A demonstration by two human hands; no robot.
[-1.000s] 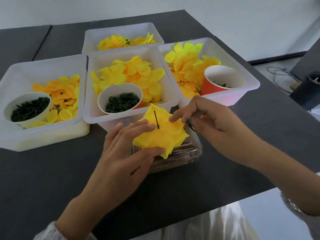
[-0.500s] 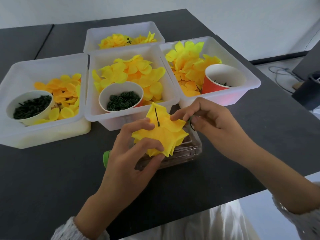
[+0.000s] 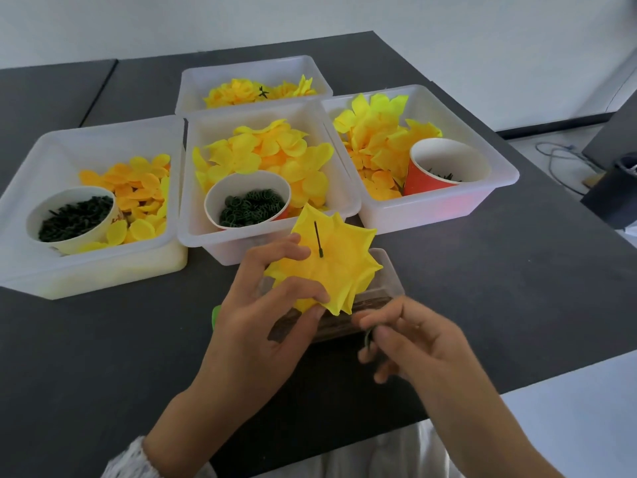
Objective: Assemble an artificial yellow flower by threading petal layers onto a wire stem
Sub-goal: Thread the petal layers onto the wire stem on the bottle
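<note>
My left hand point(image 3: 262, 326) grips a stack of yellow petal layers point(image 3: 339, 267) from below and the side, thumb and fingers pinching its near-left edge. A dark wire stem point(image 3: 317, 238) pokes up through the middle of the petals. My right hand point(image 3: 413, 343) is below and to the right of the flower, apart from it, and pinches a small dark green piece point(image 3: 368, 338) between thumb and fingers. What the piece is I cannot make out.
Four white bins hold yellow petals: left bin point(image 3: 51, 146), middle bin point(image 3: 337, 188), right bin point(image 3: 496, 181), far bin point(image 3: 193, 81). Cups of dark green parts stand in them point(image 3: 74, 215) point(image 3: 250, 205) point(image 3: 444, 167). A clear plastic box point(image 3: 389, 270) sits under the flower. The table edge runs at the right.
My right hand has drawn back from the flower's right edge, down and toward me, still pinching the small green piece. My left hand keeps the flower, slightly raised.
</note>
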